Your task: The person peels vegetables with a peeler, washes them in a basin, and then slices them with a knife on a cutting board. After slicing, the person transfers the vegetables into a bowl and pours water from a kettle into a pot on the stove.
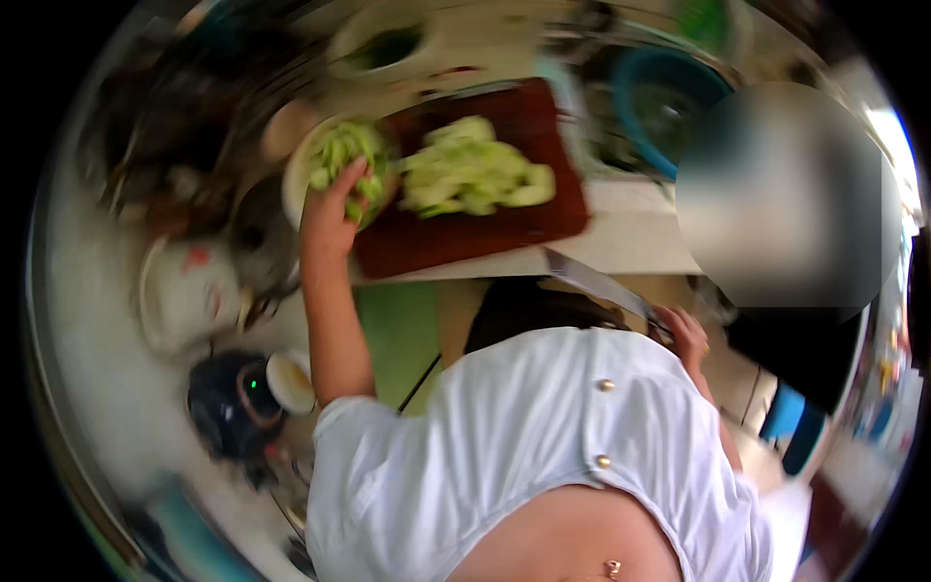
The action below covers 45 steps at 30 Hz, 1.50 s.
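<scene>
My left hand (pixel 336 211) reaches over a light bowl (pixel 294 174) of cut green vegetable pieces (pixel 338 149), with its fingers at the pieces; blur hides whether it grips any. The bowl stands against the left side of a dark red cutting board (pixel 473 251). Pale green slices (pixel 473 171) lie heaped on the board. Down at the right, in front of my body, my right hand (pixel 682 333) holds a knife (pixel 596 282) by its handle. The broad metal blade points up and left, near the counter's front edge.
A light bowl with dark contents (pixel 385 47) stands behind the board. A blue basin (pixel 629 109) is in the sink area at the back right. A white lidded container (pixel 189 291) and a dark appliance with a green light (pixel 233 404) stand at the left. A blurred patch covers the right.
</scene>
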Each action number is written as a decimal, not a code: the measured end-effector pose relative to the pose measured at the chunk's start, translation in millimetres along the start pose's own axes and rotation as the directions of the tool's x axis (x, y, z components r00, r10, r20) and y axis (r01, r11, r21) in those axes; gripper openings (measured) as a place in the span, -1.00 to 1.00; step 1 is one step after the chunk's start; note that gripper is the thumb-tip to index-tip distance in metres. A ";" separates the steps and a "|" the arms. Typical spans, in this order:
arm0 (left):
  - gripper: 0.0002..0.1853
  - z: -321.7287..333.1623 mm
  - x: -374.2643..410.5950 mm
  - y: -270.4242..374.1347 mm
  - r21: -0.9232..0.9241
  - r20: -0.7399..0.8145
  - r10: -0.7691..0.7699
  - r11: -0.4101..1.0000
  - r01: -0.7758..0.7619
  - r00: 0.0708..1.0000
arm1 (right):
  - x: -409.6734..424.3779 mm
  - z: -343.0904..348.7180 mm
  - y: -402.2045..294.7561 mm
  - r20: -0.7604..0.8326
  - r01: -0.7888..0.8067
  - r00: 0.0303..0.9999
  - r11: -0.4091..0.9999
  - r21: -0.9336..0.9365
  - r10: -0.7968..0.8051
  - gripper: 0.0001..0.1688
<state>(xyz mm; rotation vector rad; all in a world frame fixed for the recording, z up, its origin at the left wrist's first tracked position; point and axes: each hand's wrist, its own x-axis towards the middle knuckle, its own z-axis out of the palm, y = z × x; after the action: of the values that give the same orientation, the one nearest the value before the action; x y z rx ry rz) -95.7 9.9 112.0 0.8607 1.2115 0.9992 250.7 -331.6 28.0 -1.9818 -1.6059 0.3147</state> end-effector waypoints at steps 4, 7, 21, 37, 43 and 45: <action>-0.70 126.2 -51.1 -77.8 0.118 0.382 -0.272 0.962 0.245 0.883 | -33.5 -38.8 31.5 0.032 -0.128 0.991 0.991 -0.048 0.130 -0.59; -0.77 224.6 -106.7 -135.9 0.242 0.604 -0.466 0.880 0.408 0.647 | -88.3 -67.8 69.4 -0.020 -0.279 0.960 0.960 -0.001 0.279 -0.66; -0.73 621.9 -246.2 -457.9 0.725 0.480 -0.855 0.512 0.461 0.196 | -337.1 -112.5 112.0 -0.410 -0.910 0.240 0.351 0.221 0.880 -0.77; -0.58 526.1 -229.6 -404.6 0.429 0.884 -0.313 0.839 -0.335 0.347 | -296.1 -137.6 213.1 -0.001 -0.568 0.280 0.166 0.806 0.960 -0.87; -0.81 342.9 -170.5 -273.5 0.541 0.549 0.051 0.739 -0.401 0.834 | -131.8 -161.0 227.7 0.247 -0.539 0.766 0.384 0.750 0.593 -0.88; -0.76 289.8 -149.3 -245.7 0.471 0.377 0.341 0.730 -0.495 0.861 | -70.0 -146.1 202.6 0.340 -0.562 0.802 0.424 0.710 0.492 -0.88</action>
<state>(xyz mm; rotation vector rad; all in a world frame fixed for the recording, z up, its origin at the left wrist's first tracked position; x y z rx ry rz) 217.3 -216.5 -19.8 1.7502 1.1010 0.8450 474.0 -463.4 22.4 -1.6527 -0.5667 1.1568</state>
